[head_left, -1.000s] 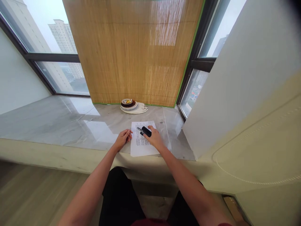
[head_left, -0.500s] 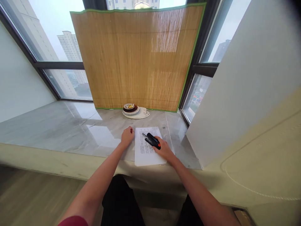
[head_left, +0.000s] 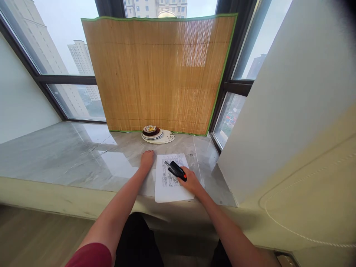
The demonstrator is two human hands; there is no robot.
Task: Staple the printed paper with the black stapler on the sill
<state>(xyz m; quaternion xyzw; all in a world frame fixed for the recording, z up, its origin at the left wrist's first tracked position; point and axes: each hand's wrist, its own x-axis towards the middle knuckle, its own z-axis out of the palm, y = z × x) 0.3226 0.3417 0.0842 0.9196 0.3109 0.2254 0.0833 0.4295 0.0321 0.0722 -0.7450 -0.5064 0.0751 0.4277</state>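
My right hand is closed around the rear of a black stapler with an orange-red part near my fingers. Its metal front end points away to the left, over the sheets. White printed paper lies beneath it on the windowsill, its near end by the sill's front edge. To the left of the paper, my left hand rests on the sill, palm down, with its fingers curled in. I see nothing in that hand. A small gap separates it from the paper.
Stacked plates on an oval white dish stand at the back of the grey sill. Behind them a bamboo mat leans against the window. A white wall bounds the right side.
My left hand has turned more palm down and shifted slightly away from the paper. The stapler stays in my right hand above the sheets. The whole view has tilted slightly.
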